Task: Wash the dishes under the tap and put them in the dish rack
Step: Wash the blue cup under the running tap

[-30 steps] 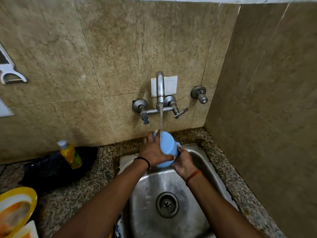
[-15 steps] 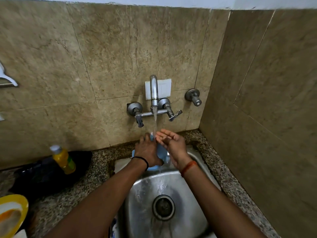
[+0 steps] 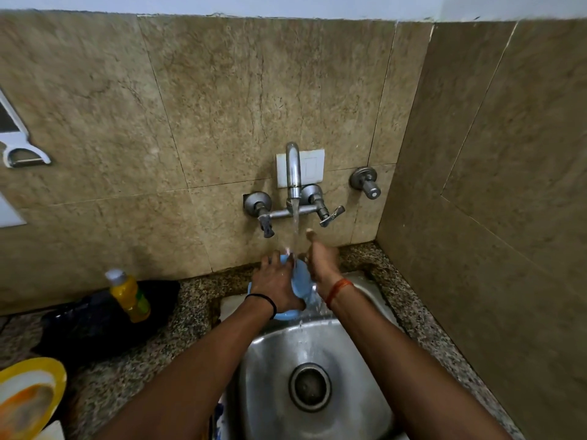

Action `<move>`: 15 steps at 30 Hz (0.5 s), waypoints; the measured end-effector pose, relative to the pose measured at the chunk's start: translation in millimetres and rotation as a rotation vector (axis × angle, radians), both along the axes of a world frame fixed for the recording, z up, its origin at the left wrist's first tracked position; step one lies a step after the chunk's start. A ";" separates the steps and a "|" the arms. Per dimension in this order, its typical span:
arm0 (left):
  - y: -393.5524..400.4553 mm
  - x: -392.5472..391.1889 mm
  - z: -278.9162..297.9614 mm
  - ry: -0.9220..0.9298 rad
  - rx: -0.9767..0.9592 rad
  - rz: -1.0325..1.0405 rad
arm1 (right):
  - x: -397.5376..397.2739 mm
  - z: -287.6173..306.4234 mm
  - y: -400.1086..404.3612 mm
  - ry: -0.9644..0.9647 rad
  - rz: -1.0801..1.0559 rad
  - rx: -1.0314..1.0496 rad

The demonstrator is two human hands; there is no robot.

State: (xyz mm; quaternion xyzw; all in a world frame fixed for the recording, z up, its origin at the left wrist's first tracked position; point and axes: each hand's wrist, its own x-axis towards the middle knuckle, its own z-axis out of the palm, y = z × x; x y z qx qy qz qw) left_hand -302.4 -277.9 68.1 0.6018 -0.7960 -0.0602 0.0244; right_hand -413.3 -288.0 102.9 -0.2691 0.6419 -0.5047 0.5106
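Blue bowl [image 3: 300, 281] rinses under the tap [image 3: 293, 173], gripped by my left hand [image 3: 275, 289]; my right hand [image 3: 322, 263] rubs it, fingers loose. No rack is in view, and 1 yellow plate [image 3: 30, 395] waits unwashed.

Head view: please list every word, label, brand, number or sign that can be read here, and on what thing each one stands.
No text can be read in this view.
Yellow bottle: it carries a label, too blurred and small to read.
White wall plate behind the tap: blank, no marking visible.
Blue dish: no print visible.
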 end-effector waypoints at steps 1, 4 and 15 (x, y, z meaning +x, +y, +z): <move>0.1 0.1 1.1 -0.005 0.005 0.000 | -5.1 -0.2 -3.5 0.062 -0.070 -0.015; 0.1 -1.2 4.4 0.003 -0.001 -0.003 | -23.8 9.0 -14.3 0.161 -0.123 -0.076; 1.4 -8.4 7.6 -0.018 -0.044 -0.031 | -46.6 23.3 -55.5 -0.204 0.065 -0.014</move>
